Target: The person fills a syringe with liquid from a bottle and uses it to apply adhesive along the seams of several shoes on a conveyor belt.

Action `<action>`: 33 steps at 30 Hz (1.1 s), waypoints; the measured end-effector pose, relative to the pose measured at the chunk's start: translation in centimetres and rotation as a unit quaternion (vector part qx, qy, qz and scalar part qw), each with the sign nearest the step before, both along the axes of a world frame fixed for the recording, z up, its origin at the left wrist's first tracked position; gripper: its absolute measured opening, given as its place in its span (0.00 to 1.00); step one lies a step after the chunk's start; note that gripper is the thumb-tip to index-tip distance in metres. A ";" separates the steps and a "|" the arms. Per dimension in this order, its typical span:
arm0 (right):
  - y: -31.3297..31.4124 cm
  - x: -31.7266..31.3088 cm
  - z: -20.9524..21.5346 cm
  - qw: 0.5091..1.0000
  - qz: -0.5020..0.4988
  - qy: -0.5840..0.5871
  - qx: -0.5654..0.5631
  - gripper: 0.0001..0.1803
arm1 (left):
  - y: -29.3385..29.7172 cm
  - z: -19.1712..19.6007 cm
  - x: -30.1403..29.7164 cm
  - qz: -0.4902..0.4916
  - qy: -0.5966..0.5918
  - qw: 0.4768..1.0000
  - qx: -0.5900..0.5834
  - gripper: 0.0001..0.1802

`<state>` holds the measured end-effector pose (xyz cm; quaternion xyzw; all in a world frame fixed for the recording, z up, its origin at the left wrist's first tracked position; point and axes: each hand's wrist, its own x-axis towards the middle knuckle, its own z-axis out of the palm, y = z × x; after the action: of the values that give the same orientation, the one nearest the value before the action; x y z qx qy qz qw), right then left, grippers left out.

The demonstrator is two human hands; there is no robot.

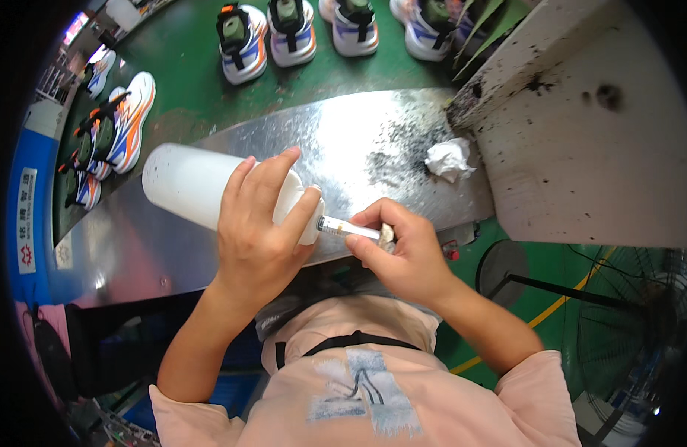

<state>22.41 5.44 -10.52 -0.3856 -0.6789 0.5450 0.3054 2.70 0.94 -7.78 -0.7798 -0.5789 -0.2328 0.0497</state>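
My left hand (258,223) is wrapped over a large white plastic bottle (187,182), which lies tilted almost on its side with its neck end toward the right. Between the thumb and fingers of my right hand (406,249) is a slim clear syringe (347,227) with marks along its barrel. Its left end meets the bottle's neck end; whether it goes inside is hidden by my left fingers. A small pale piece (387,235) shows at my right fingertips, too small to name. Both hands are over the near edge of a metal worktop (306,130).
A crumpled white tissue (450,159) lies on the worktop beside dark stains. Several white, blue and orange sneakers (243,41) stand on the green surface beyond, with more sneakers (131,123) at left. A stained pale panel (589,149) rises at right, above a black fan (634,298).
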 end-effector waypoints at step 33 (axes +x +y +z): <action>-5.8 -3.7 0.1 0.986 0.077 -0.053 -0.137 0.19 | -7.4 -2.8 3.5 0.214 -0.910 0.329 -0.133 0.18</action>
<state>18.73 -0.33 -10.37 -0.3988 -0.6403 0.6339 0.1707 6.18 -6.42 -10.60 0.0729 -0.4338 -0.6985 -0.5644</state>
